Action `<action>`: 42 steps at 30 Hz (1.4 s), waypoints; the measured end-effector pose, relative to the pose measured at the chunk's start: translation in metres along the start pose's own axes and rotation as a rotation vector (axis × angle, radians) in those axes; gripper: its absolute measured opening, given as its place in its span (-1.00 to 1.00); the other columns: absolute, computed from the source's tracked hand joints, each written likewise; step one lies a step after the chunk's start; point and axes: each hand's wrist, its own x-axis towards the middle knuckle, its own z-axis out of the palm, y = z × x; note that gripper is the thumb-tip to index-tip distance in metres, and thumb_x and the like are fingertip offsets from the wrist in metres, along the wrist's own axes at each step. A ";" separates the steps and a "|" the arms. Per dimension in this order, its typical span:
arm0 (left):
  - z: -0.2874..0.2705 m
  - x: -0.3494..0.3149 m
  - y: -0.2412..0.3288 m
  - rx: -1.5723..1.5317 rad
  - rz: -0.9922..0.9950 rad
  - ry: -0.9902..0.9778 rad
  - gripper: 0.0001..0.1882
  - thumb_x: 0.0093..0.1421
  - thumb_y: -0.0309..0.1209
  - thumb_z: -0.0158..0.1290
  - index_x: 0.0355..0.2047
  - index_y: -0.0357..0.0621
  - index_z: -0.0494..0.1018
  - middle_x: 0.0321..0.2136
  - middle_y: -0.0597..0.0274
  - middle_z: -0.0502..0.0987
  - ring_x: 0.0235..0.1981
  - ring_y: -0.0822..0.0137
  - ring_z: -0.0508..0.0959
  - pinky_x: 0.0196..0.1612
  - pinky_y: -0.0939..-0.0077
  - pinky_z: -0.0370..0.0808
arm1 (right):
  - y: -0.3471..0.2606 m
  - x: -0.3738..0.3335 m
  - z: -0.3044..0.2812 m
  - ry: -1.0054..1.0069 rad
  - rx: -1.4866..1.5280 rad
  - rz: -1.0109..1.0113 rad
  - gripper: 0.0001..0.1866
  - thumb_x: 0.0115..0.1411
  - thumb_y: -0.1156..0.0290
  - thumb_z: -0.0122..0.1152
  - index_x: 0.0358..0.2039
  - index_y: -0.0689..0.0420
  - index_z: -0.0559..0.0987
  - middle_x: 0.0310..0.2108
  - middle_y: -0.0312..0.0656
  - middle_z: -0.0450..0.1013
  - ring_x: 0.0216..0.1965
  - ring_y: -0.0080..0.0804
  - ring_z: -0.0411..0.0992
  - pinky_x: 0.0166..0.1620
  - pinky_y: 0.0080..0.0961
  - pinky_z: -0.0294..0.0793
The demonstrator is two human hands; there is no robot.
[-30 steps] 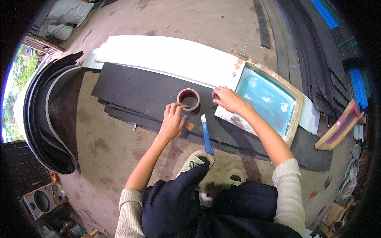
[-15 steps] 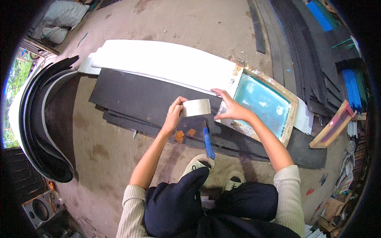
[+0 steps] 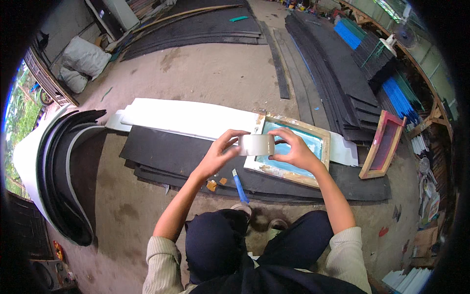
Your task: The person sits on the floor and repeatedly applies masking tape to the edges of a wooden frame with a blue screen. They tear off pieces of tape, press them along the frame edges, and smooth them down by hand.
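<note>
I hold a roll of pale tape [image 3: 256, 145] up between both hands, above the floor. My left hand [image 3: 219, 153] grips its left side and my right hand [image 3: 293, 148] grips its right side. Below the roll lies a wooden-framed printing screen [image 3: 313, 142] with a blue mesh, resting on black sheets [image 3: 161, 157]. A long white sheet [image 3: 186, 117] lies just beyond them. A blue-handled tool [image 3: 240, 186] lies on the black sheets near my knees, beside small orange scraps [image 3: 215, 183].
A second, red-framed screen [image 3: 383, 143] leans at the right. Stacks of long black sheets [image 3: 338, 68] run along the far right and top. Curved black and white sheets [image 3: 54, 171] pile at the left. Grey sacks [image 3: 83, 61] sit at the upper left.
The tape roll has come up off the black sheets, lifted by my left hand. My right hand has joined it, so both hands grip the roll in front of me.
</note>
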 end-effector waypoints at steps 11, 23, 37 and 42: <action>0.031 -0.006 0.073 0.747 0.448 0.042 -0.42 -0.18 -0.41 0.29 -0.07 -0.06 0.41 -0.16 0.18 0.47 -0.15 0.17 0.48 -0.08 0.31 0.48 | -0.028 -0.040 -0.019 0.078 -0.046 -0.005 -0.42 -0.20 0.54 0.39 -0.07 0.12 0.45 -0.06 -0.18 0.35 -0.02 -0.33 0.34 0.07 -0.43 0.41; 0.040 0.024 0.046 0.670 0.534 0.029 -0.82 -0.13 -0.56 0.20 -0.44 -0.12 0.51 -0.37 0.30 0.54 -0.30 0.31 0.54 -0.27 0.43 0.51 | 0.018 -0.050 -0.016 -0.034 0.227 0.081 -0.35 -0.19 0.54 0.39 0.01 0.12 0.41 -0.03 -0.20 0.32 0.04 -0.36 0.30 0.14 -0.38 0.31; 0.073 0.067 -0.006 0.527 0.173 0.092 -0.76 0.13 -0.35 0.06 -0.22 -0.18 0.37 -0.22 0.03 0.30 -0.45 0.16 0.53 -0.37 0.33 0.47 | 0.031 -0.016 0.009 0.432 0.011 0.135 -0.78 0.04 0.42 0.23 -0.30 0.23 0.52 -0.37 -0.15 0.44 -0.31 -0.36 0.44 -0.19 -0.48 0.40; 0.068 0.064 -0.013 0.430 0.093 0.047 -0.54 0.10 -0.24 0.11 -0.04 -0.13 0.29 -0.11 0.01 0.29 -0.29 0.11 0.51 -0.24 0.31 0.48 | 0.037 -0.001 0.020 0.579 0.048 0.212 -0.82 0.03 0.43 0.21 -0.37 0.25 0.50 -0.42 -0.09 0.43 -0.34 -0.20 0.44 -0.21 -0.38 0.38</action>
